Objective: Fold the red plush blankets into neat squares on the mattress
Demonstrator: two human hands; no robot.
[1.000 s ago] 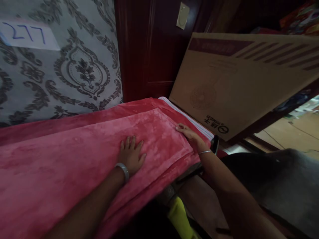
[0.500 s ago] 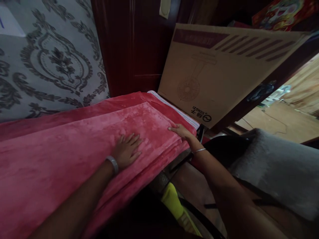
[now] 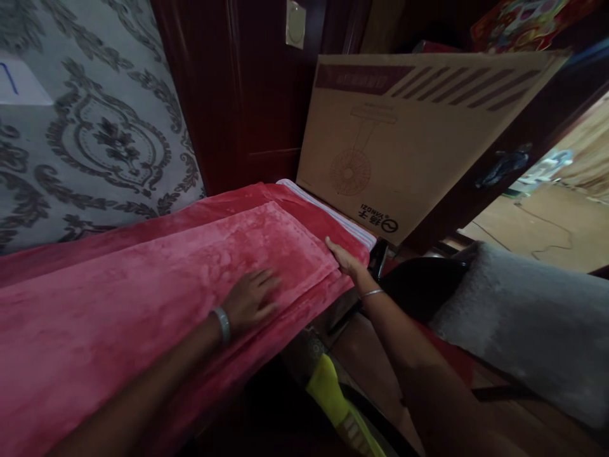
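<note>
A pink-red plush blanket (image 3: 190, 266), folded in layers, lies lengthwise in front of me on top of a darker red cover (image 3: 309, 219). My left hand (image 3: 252, 298) is over the blanket's upper face near its front edge, palm down. Its fingers are stretched out and slightly blurred; nothing is held. At the right end of the folded layers, my right hand (image 3: 343, 259) touches the blanket's corner. That hand's thumb is extended upward, while its other fingers are mostly hidden against the edge.
Behind the far end leans a large cardboard box (image 3: 428, 127) against dark red wooden panels (image 3: 266, 82). A white striped edge (image 3: 333, 212) shows beside it. To the right stands a seat with grey fluffy covering (image 3: 514, 324). Something yellow (image 3: 328, 387) is low in front. Patterned wallpaper (image 3: 114, 139) is at left.
My left hand has shifted slightly right and toward the blanket's front edge. My right hand has turned at the corner, its thumb now pointing more upward. The view has tilted a little.
</note>
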